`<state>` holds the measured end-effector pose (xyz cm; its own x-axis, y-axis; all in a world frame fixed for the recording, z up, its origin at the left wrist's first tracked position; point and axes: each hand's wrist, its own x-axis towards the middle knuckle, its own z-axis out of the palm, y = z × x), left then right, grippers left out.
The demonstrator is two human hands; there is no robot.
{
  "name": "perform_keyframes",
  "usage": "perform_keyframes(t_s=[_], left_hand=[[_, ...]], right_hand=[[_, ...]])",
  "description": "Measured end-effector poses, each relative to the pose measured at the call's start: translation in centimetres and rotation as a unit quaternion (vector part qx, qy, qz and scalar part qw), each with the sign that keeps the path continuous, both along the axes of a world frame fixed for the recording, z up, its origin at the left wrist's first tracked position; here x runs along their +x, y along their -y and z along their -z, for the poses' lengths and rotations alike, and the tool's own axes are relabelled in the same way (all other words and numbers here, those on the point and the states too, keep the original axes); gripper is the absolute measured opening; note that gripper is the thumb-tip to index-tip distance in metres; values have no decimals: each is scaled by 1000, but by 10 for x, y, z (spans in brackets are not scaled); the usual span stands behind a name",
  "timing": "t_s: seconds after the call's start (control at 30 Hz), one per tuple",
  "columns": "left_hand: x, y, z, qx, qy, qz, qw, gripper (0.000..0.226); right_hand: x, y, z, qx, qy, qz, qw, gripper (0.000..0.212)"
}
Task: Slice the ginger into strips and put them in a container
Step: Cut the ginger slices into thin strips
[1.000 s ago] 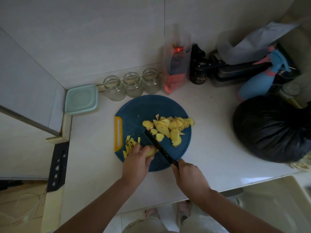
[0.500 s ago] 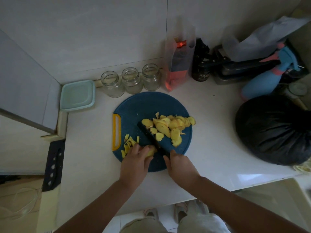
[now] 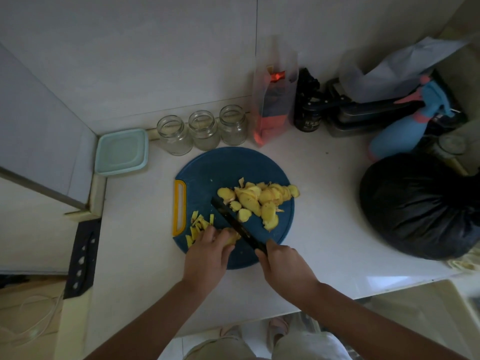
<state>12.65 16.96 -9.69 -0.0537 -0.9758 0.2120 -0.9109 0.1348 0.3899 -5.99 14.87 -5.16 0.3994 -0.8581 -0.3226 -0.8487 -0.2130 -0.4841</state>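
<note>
The ginger (image 3: 232, 239) sits at the board's (image 3: 220, 167) near edge, pinned under my curled left fingers (image 3: 209, 236). My right fingers (image 3: 273, 247) grip the knife (image 3: 232, 223), its blade against the ginger. If that small piece rolls, the blade could nick a fingertip.

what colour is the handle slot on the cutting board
Yellow-orange, on the dark blue cutting board; handle slot shows in the head view.

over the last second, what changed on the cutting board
The right hand pushed the black knife forward across the yellow ginger piece, then drew it slightly back. The left hand kept gripping that piece; the sliced ginger pile, cut strips and round blue cutting board stayed put.
</note>
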Motion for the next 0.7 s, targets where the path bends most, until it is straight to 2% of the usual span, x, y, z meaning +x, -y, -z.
perform_keyframes(t_s=[0.2, 0.57, 0.7], left_hand=[[-2, 0, 1, 5, 7, -6, 1000, 38], [-3, 1, 6, -8, 7, -21, 1000, 29], [-1, 1, 9, -17, 1, -16, 1000, 17]], right_hand=[[3, -4, -2, -31, -51, -39, 997, 34], [12, -1, -4, 17, -30, -16, 999, 32], [21, 2, 4, 26, -20, -3, 999, 31]])
